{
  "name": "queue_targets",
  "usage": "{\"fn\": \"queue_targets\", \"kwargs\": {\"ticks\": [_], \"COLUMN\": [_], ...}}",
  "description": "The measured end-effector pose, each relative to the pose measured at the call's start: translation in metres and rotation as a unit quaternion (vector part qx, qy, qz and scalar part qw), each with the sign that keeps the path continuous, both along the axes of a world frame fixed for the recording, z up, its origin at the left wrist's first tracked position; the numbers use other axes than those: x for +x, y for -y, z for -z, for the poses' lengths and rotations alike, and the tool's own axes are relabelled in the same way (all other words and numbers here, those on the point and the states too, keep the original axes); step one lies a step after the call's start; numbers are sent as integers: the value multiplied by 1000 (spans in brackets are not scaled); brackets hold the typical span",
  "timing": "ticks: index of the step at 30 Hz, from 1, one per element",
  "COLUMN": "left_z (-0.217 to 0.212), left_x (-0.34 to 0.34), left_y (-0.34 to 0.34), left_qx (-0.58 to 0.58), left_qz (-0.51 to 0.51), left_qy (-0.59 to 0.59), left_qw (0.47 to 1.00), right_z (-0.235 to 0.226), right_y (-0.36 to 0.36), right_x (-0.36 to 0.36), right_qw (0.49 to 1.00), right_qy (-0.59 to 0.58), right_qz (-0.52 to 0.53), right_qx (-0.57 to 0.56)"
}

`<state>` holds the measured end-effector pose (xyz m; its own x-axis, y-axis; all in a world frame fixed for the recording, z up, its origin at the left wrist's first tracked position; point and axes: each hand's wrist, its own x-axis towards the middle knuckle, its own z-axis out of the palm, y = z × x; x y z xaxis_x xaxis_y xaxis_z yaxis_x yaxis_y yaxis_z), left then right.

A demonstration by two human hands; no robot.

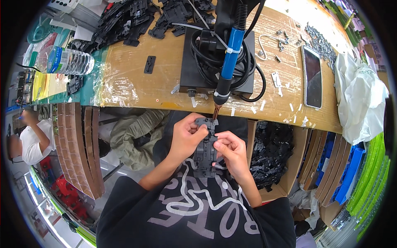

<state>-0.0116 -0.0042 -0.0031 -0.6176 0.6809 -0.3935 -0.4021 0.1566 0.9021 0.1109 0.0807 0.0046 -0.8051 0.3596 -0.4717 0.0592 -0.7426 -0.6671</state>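
My left hand (pixel 186 138) is closed on the upper end of a long black plastic part (pixel 203 155), thumb on top. The part lies upright in the picture, over my lap at the table's front edge. Along its right side, my right hand (pixel 232 152) is bent with thumb and fingertips pinched against its edge; anything small between them is hidden. Just above the part's top end hangs a blue powered screwdriver (pixel 233 53) with a black nose. Its copper-coloured tip (pixel 216 111) comes down at or very near the part; I cannot tell whether they touch.
Behind the screwdriver stands a black base (pixel 191 68) with coiled cable. A phone (pixel 312 76), loose screws (pixel 320 41) and a white plastic bag (pixel 357 97) lie right. Black parts (pixel 120 22) and a water bottle (pixel 70 61) sit left. Below the table, a cardboard box (pixel 285 182) holds black parts.
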Motion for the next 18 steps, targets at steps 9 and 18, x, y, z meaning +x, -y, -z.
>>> {"fn": "queue_targets", "kwargs": {"ticks": [9,18], "left_z": [-3,-5], "left_x": [1,0], "left_y": [-1,-1], "left_qx": [5,10], "left_qz": [-16,-22], "left_qy": [14,29], "left_qw": [1000,999], "right_z": [-2,-3], "right_y": [-2,-2], "right_x": [-3,-4], "right_qw": [1000,1000], "right_qy": [7,4], "right_qz": [-1,4], "right_qx": [10,14]}}
